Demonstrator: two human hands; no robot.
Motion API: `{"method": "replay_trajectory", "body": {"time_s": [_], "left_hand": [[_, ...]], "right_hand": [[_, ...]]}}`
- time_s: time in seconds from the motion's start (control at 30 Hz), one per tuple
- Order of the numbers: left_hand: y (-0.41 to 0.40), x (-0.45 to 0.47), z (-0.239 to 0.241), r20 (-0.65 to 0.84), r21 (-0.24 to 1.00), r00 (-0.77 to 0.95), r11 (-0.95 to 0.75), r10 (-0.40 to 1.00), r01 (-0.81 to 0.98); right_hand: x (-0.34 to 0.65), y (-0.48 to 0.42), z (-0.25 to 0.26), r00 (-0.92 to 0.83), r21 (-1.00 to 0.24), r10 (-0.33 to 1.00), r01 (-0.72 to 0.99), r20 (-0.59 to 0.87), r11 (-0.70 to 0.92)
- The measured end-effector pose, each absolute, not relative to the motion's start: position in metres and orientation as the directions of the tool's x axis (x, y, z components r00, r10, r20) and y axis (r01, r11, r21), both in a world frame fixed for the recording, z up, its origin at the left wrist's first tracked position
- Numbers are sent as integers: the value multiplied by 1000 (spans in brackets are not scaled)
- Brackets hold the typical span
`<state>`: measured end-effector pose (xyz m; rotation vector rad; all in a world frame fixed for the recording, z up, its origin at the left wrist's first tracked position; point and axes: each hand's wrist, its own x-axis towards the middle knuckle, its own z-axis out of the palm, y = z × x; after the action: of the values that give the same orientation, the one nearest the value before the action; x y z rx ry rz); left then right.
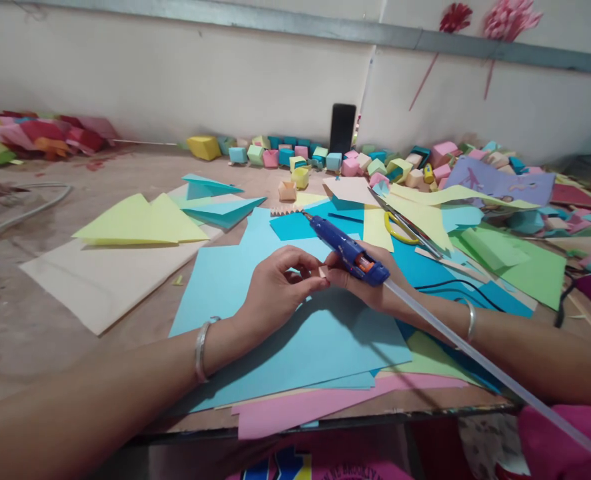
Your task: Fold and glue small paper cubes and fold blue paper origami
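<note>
At frame centre, your left hand (278, 283) and right hand (368, 288) pinch a small pale-peach paper piece (324, 271), grip closed, above light-blue paper sheets (295, 353), a blue plastic glue gun (342, 241) lying across the right.

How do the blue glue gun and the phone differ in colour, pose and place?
Colour: the glue gun is mostly blue with some orange showing; the phone shows a black face.
Pose: the glue gun slants, nozzle toward the far left; the phone stands upright.
Place: the glue gun is at the right hand; the phone is near the wall, apart from that hand.
Shared: both are longer than wide.
</note>
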<state>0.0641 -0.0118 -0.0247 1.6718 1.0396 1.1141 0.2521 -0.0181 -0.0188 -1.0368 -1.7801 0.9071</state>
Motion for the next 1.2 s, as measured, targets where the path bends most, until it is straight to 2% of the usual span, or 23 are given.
{"method": "replay_trajectory", "body": {"time_s": [0.13,0.3,0.37,0.47,0.57,0.73,0.83,0.9,0.97,1.0,1.2], "left_hand": [[-13,65,-22,146,976,289,-185,946,112],[-12,66,-21,119,979,284,-160,951,125],[-11,65,-23,152,951,278,-217,948,219],[-12,63,-26,283,823,318,-399,905,405],[-16,62,-22,338,763,349,-472,874,442],[-7,56,13,143,897,257,-235,956,374],[21,51,35,76,917,298,-184,952,354],[48,49,39,216,809,303,-344,928,476],[76,50,32,376,511,268,-440,887,738],[90,51,26,406,446,248,-427,880,787],[135,59,-11,373,254,269,-377,888,890]], "right_hand": [[253,-16,-18,-277,-863,906,308,320,400],[256,-14,-17,-234,-849,918,358,320,388],[257,-10,-18,-164,-850,926,370,339,376],[258,0,-21,-38,-877,941,351,336,327],[259,9,-23,24,-899,956,348,292,266],[261,13,-25,18,-916,968,330,248,229],[264,15,-28,31,-930,974,305,224,205],[264,16,-32,44,-935,978,302,206,183],[265,18,-35,46,-938,980,303,194,171],[265,19,-37,44,-939,981,301,190,169],[264,25,-45,29,-939,983,302,180,163]]}}
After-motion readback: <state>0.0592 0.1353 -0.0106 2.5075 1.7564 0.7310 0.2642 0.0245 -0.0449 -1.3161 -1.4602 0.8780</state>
